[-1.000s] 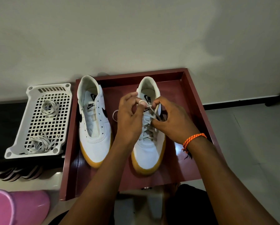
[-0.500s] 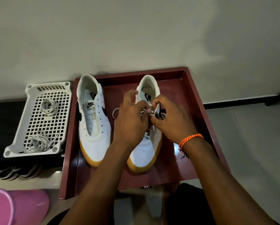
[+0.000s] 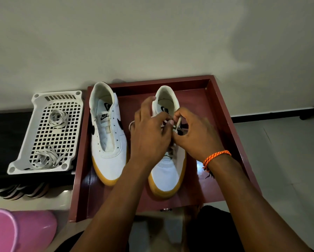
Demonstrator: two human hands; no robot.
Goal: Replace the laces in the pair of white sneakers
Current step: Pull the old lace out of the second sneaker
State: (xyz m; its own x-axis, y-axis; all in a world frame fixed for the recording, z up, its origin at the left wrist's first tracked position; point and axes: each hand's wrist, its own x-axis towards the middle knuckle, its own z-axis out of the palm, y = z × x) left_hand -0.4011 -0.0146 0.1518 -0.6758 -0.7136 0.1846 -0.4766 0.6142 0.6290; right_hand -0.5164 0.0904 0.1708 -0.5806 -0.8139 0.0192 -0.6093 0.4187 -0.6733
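Two white sneakers with tan soles stand in a dark red tray (image 3: 219, 113). The left sneaker (image 3: 108, 142) has bare eyelets and no lace. The right sneaker (image 3: 168, 171) carries a white lace (image 3: 178, 122) through its eyelets. My left hand (image 3: 148, 137) and my right hand (image 3: 196, 135) meet over its upper eyelets, each pinching a part of the lace. A loop of lace (image 3: 131, 124) sticks out left of my left hand. The fingers hide most of the lacing.
A white perforated basket (image 3: 74, 124) left of the tray holds two loose bundles of laces (image 3: 58, 118) (image 3: 47, 160). A pink plastic tub (image 3: 16, 231) sits at the bottom left. A pale wall rises behind the tray; light floor lies to the right.
Both hands have drawn closer together over the right sneaker's top eyelets and shifted slightly up the shoe. The left sneaker and basket have not moved.
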